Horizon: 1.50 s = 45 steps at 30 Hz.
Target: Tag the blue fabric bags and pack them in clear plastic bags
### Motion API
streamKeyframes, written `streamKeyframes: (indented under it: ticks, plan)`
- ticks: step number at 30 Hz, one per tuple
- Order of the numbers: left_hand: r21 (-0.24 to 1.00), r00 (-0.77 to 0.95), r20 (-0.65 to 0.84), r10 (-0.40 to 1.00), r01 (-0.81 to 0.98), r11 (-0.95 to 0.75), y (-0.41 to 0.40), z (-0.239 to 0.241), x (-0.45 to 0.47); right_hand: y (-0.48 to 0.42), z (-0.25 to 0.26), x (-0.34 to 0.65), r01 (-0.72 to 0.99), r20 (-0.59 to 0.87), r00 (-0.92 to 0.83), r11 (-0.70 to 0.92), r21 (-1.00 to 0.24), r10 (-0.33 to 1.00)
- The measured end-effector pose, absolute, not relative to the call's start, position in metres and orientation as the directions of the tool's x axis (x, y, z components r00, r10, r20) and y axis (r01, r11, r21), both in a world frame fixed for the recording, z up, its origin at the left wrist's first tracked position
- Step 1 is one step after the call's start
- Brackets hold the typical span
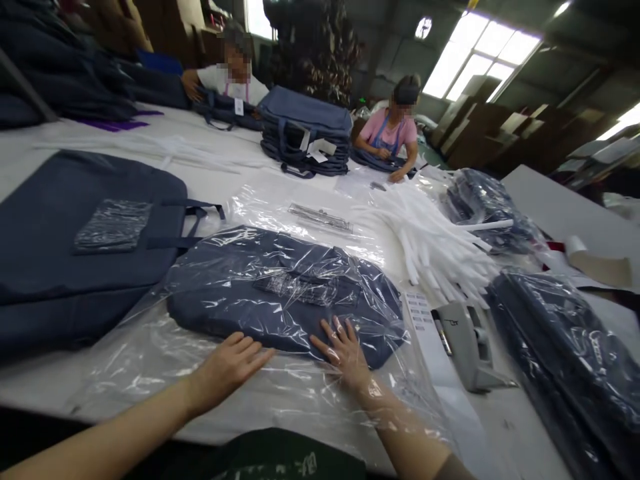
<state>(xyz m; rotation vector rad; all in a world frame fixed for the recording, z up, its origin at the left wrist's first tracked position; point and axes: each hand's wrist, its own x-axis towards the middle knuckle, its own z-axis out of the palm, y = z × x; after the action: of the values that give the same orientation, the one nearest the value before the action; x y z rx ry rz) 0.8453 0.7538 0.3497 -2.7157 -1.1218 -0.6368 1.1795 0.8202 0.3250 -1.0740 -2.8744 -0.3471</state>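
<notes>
A navy fabric bag (pixel 210 293) lies flat in front of me, covered by a clear plastic bag (pixel 145 353) whose loose film spreads towards the table's near edge. A small plastic-wrapped packet (pixel 305 288) shows on top of the navy bag. My left hand (pixel 227 367) rests at the near edge of the navy bag, fingers stretched out, on the film. With fingers spread, my right hand (pixel 345 350) presses on the navy bag's near right part. Film glints cross its wrist and forearm, so it appears to be inside the plastic bag.
Left lies another navy bag (pixel 40 233) with a wrapped packet. White tubes (pixel 425 233), a label sheet (pixel 419 312), a tape dispenser (pixel 465 343) and plastic-wrapped bags (pixel 565 353) are on the right. Behind stand stacked navy bags (pixel 305 123) and two co-workers (pixel 387 130).
</notes>
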Motion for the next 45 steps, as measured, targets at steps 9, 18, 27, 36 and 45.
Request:
streamKeyframes:
  ticks: [9,18,27,36,45]
  plan:
    - [0.483,0.857,-0.192,0.479,0.507,-0.714,0.763,0.345,0.848,0.811,0.329,1.172,0.722,0.035,-0.692,0.691,0.037,0.721]
    - [0.579,0.74,0.21,0.639,0.433,-0.691,0.868,0.43,0.906,0.811,0.327,1.175,0.7,0.128,-0.71,0.714,0.015,0.693]
    - [0.138,0.884,0.074,0.461,0.449,-0.883,0.846,0.312,0.931,0.791,0.307,1.188,0.847,0.301,-0.517,0.529,0.047,0.801]
    - [0.071,0.942,0.164,0.293,0.285,-0.956,0.85,0.316,0.924,0.553,0.276,1.292,0.879,0.479,0.446,-0.271,-0.391,0.756]
    - [0.061,0.923,0.24,0.3,0.295,-0.954,0.844,0.312,0.926,0.641,0.365,1.327,0.25,-0.203,0.639,-0.45,-0.858,0.742]
